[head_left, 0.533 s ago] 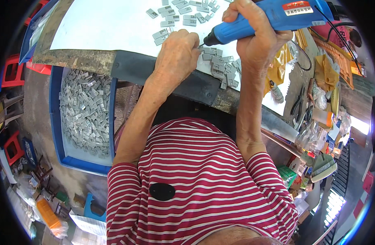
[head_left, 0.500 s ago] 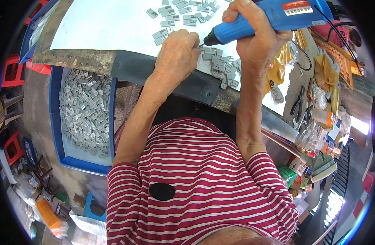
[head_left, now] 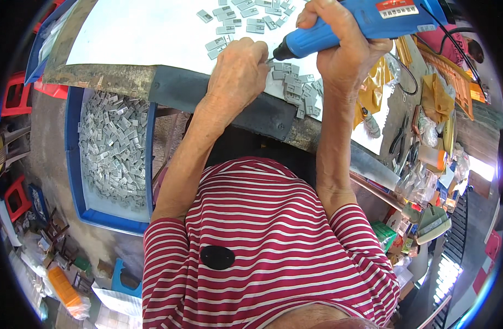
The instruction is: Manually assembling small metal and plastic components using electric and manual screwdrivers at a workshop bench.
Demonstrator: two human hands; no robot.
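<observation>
My right hand (head_left: 347, 49) grips a blue electric screwdriver (head_left: 366, 24), its black nose pointing left and its thin bit reaching my left fingertips. My left hand (head_left: 236, 74) is closed in a pinch at the bit's tip, near the table's front edge. Whatever lies between those fingers is hidden by the hand. Small grey metal pencil sharpeners (head_left: 256, 23) lie scattered on the white sheet (head_left: 147, 33) beyond my left hand. Between my two hands, more sharpeners are heaped in a loose pile (head_left: 295, 89), close to the table edge.
Below the table's left side stands a blue tray (head_left: 112, 219) full of grey sharpeners. To the right lie yellow wrapping (head_left: 376, 82), pliers (head_left: 398, 140) and plastic bags (head_left: 421, 186). The screwdriver's black cable (head_left: 454, 33) trails right. Another person in pink (head_left: 451, 46) is at the far right.
</observation>
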